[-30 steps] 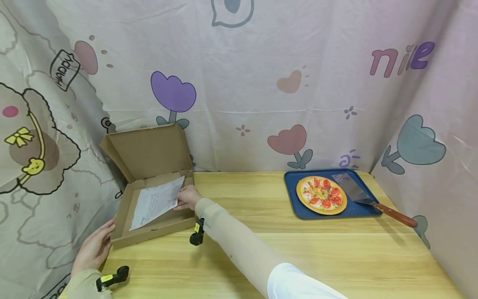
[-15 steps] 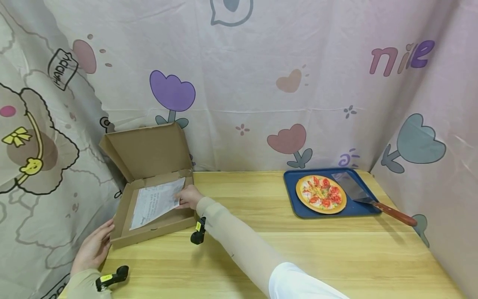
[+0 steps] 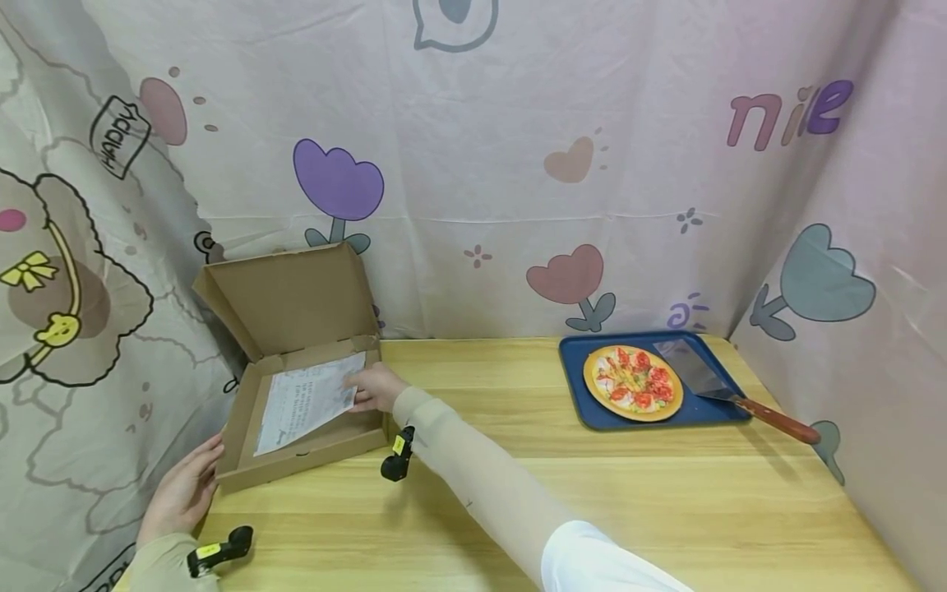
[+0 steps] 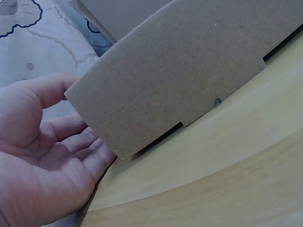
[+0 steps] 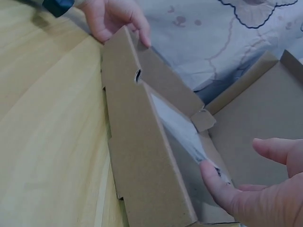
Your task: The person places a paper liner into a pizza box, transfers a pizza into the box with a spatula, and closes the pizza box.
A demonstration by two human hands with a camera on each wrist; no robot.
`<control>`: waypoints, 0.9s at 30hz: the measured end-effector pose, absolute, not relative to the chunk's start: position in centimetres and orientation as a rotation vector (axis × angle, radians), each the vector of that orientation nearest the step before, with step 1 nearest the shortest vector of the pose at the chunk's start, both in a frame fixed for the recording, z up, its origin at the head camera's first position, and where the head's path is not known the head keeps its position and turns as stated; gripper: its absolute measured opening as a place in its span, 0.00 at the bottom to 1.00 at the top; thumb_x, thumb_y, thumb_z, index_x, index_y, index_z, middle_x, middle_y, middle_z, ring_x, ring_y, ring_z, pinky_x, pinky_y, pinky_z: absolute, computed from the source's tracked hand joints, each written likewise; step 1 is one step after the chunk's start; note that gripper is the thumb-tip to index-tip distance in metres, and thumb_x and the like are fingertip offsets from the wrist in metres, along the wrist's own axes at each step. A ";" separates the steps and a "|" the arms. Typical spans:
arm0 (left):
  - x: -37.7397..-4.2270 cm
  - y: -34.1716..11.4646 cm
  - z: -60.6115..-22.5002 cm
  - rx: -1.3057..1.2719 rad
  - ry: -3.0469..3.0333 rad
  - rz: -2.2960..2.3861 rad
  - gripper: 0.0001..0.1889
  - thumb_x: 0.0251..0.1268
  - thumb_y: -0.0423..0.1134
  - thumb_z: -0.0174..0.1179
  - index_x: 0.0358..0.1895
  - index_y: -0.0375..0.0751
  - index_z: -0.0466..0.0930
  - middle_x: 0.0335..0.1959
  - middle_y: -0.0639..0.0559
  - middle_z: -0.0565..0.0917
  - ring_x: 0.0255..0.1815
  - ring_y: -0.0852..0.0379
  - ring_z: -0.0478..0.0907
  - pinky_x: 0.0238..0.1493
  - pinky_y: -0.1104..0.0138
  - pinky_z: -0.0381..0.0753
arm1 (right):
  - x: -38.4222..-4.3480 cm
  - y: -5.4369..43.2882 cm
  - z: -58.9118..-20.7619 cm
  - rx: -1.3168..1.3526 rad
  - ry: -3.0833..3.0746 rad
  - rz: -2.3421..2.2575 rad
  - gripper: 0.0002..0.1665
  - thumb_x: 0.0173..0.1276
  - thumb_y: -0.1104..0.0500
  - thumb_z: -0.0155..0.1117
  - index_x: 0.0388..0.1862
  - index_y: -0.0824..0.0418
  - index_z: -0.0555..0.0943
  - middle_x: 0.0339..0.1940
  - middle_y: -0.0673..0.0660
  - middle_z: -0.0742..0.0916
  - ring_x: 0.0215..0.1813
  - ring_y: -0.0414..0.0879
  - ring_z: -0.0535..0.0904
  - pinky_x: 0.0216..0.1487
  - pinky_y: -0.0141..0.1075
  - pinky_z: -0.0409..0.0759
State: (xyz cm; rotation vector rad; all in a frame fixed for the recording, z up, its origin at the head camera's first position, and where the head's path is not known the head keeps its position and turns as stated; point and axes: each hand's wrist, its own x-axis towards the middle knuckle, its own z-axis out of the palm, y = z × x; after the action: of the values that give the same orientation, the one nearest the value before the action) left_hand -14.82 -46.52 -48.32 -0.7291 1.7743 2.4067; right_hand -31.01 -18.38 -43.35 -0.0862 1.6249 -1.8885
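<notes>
An open cardboard pizza box (image 3: 311, 460) stands on the left of the table with its lid (image 3: 296, 300) raised. My left hand (image 3: 185, 493) grips the near-left corner. In the left wrist view, the thumb lies at the wall's top edge and the other fingers along the lower side. A white printed sheet of paper (image 3: 299, 407) lies in the box, its right side lifted. My right hand (image 3: 377, 388) reaches inside and pinches the sheet at its right edge. The right wrist view shows the thumb at the paper (image 5: 175, 123), with the index finger held off it.
On the wooden table (image 3: 473, 493), a blue tray (image 3: 592, 418) sits at the back right. It carries a pizza (image 3: 633, 383) and a wide metal spatula (image 3: 691, 366), whose wooden handle sticks out past the tray. A patterned cloth (image 3: 459, 148) hangs behind.
The head view has shifted slightly. Both hands, the pizza box and the sheet keep nearly the same places; the right forearm has moved a touch.
</notes>
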 end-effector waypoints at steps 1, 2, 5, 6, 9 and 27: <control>-14.8 -46.5 -48.3 -0.731 1.770 2.406 0.09 0.70 0.49 0.57 0.39 0.78 0.79 0.43 0.83 0.68 0.47 0.73 0.57 0.41 0.77 0.64 | -31.0 -18.2 -43.3 -0.093 1.610 -1.889 0.09 0.66 0.67 0.61 0.45 0.67 0.76 0.56 0.71 0.81 0.58 0.61 0.80 0.56 0.52 0.82; -14.8 -46.5 -48.3 -0.731 1.767 2.411 0.09 0.70 0.48 0.57 0.39 0.77 0.79 0.42 0.83 0.68 0.47 0.73 0.57 0.41 0.76 0.64 | -30.9 -18.1 -43.2 -0.097 1.593 -1.891 0.10 0.67 0.66 0.61 0.46 0.68 0.76 0.58 0.71 0.80 0.60 0.61 0.79 0.57 0.53 0.82; -14.8 -46.5 -48.4 -0.756 1.762 2.408 0.09 0.68 0.49 0.59 0.39 0.78 0.78 0.44 0.83 0.68 0.48 0.73 0.58 0.41 0.77 0.65 | -30.8 -17.7 -42.9 -0.083 1.545 -1.900 0.15 0.67 0.65 0.61 0.52 0.69 0.76 0.61 0.70 0.79 0.64 0.62 0.75 0.60 0.54 0.80; -14.9 -46.5 -48.3 -0.760 1.757 2.402 0.08 0.68 0.50 0.59 0.40 0.78 0.78 0.44 0.83 0.67 0.48 0.74 0.58 0.42 0.78 0.65 | -30.7 -17.6 -42.8 -0.070 1.528 -1.907 0.18 0.67 0.66 0.61 0.54 0.69 0.75 0.62 0.70 0.78 0.65 0.62 0.74 0.60 0.54 0.79; -14.9 -46.4 -48.4 -0.771 1.755 2.391 0.09 0.67 0.51 0.60 0.41 0.80 0.77 0.45 0.83 0.67 0.48 0.76 0.59 0.43 0.78 0.66 | -30.4 -17.3 -42.6 -0.009 1.487 -1.945 0.25 0.66 0.67 0.63 0.61 0.70 0.71 0.65 0.72 0.73 0.67 0.64 0.70 0.61 0.56 0.78; -14.9 -46.5 -48.7 -0.822 1.728 2.367 0.16 0.66 0.53 0.59 0.50 0.87 0.70 0.58 0.83 0.63 0.53 0.80 0.59 0.48 0.81 0.66 | -29.1 -15.5 -42.8 0.007 1.421 -2.122 0.23 0.67 0.65 0.61 0.61 0.69 0.73 0.64 0.65 0.77 0.71 0.65 0.65 0.67 0.56 0.73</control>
State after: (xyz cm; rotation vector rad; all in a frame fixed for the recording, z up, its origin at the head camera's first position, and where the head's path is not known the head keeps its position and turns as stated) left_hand -14.86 -46.46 -48.74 -0.8225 1.7281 2.3667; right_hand -29.14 -15.54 -42.81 0.0074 1.4207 -2.1217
